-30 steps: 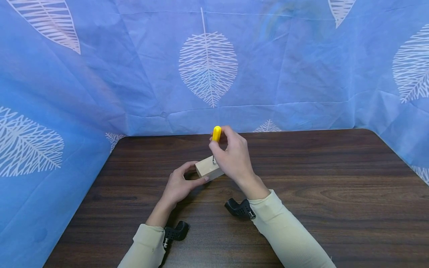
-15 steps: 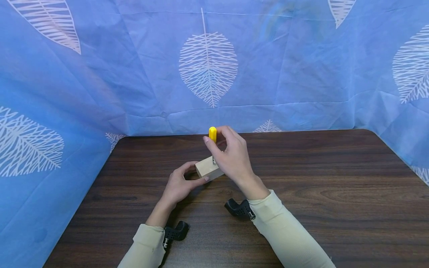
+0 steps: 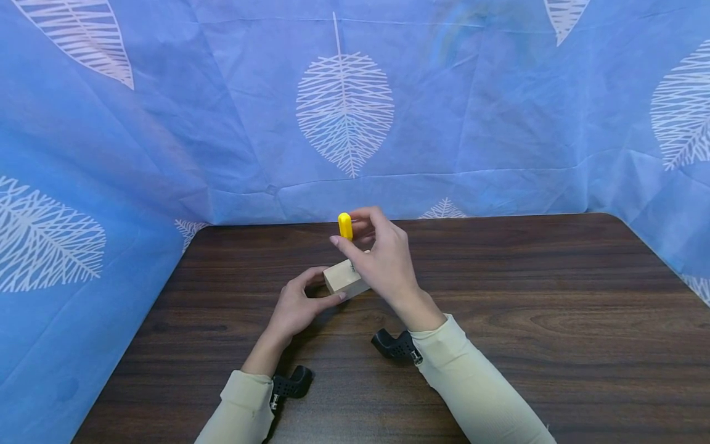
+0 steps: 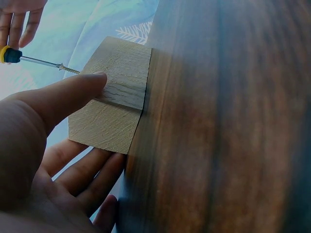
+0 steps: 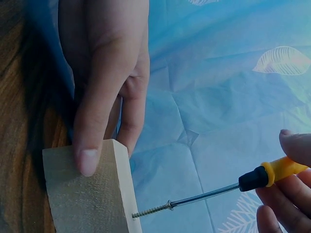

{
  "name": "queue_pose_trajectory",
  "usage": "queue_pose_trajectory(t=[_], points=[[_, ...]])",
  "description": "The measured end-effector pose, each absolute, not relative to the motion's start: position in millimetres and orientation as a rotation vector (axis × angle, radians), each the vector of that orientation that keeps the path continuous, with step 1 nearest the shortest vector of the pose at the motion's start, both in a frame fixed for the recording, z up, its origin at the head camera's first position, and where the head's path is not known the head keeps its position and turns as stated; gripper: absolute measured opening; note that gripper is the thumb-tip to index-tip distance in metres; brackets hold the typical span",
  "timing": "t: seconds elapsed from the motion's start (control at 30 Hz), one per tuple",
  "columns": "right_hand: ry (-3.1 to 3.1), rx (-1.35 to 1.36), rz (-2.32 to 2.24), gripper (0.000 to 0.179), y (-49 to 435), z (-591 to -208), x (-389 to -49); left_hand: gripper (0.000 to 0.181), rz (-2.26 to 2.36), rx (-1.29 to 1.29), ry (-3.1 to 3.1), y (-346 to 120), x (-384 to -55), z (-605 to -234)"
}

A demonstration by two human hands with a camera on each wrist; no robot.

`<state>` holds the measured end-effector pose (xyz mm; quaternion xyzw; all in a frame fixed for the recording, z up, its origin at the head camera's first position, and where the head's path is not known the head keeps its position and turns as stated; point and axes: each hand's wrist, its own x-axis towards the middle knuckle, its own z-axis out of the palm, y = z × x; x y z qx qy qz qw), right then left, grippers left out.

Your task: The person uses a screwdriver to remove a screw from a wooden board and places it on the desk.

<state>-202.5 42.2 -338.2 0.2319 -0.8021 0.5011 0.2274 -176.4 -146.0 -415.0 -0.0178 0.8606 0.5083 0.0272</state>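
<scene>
A pale wooden block [image 3: 345, 280] sits on the table, its near end between the thumb and fingers of my left hand [image 3: 294, 306]. In the right wrist view, a threaded screw [image 5: 151, 211] stands partly sunk in the block's top face, most of its thread showing. The tip of a screwdriver [image 5: 206, 195] meets the screw's head, shaft and screw roughly in line. My right hand [image 3: 388, 262] is above the block with thumb and fingers around the screwdriver's yellow handle [image 3: 345, 227]. From the head view, this hand hides the block's far end.
The dark wood-grain tabletop [image 3: 527, 296] extends to both sides. A blue cloth with white leaf prints [image 3: 249, 123] hangs behind its back edge and along the sides. A black wrist-worn device [image 3: 396, 344] juts inward from the right wrist, another [image 3: 293, 382] from the left.
The screwdriver's handle has tilted to the left, and my right thumb has shifted left and down with it. My left hand and the block stay in place.
</scene>
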Motion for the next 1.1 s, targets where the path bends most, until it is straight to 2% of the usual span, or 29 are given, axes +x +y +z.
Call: queue_pose_trajectory(t=[0.27,0.53,1.1], points=[[-2.185,0.654,1.399,0.043,42.4,-339.1,-202.8,0.057,1.568,-0.058,2.659,-145.9,-176.6,-415.2],[-2.182,0.641,1.407,0.029,41.9,-338.3,-201.9,0.056,1.564,-0.069,2.659,-146.0,-176.3,-416.1],[-2.208,0.646,1.433,0.022,41.4,-340.1,-201.2,0.054,1.573,-0.06,2.662,-146.1,-176.3,-416.3]])
